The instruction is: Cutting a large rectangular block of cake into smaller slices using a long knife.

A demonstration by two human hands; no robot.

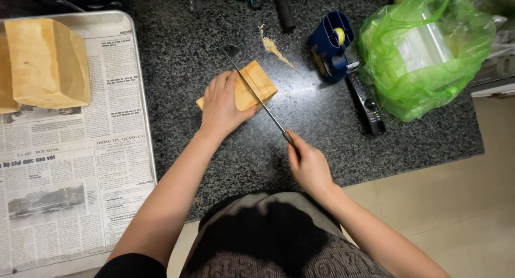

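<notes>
1. Here, near the middle of the frame, the left hand point(221, 107) lies flat with fingers pressed together on top of a tan block point(251, 86) that rests on the speckled desk point(188, 68); the right hand point(308, 164), lower and to the right, is closed around the handle of a long knife point(256, 95) whose blade sits across the block.
2. The blade runs just beside the left fingertips, so a slip sideways could, I judge, nick them.
3. The block is small and stands on polished stone; a hard push might make it skid toward the upper right, where a blue tape dispenser point(330, 44) and a black remote control point(366, 103) lie near.
4. The slice looks thin at the block's right edge; an uneven angle may break it into crumbs like the pale shavings point(274, 48) already lying above the block.
5. The knife tip points toward the upper left; a sudden release through the block could drive it into the desk and dull it.
6. A green plastic bag point(424, 47) fills the upper right, and a tray point(140, 74) lined with newspaper point(70, 176) carries a larger tan block point(48, 63) at the upper left, both apart from the cut.
</notes>
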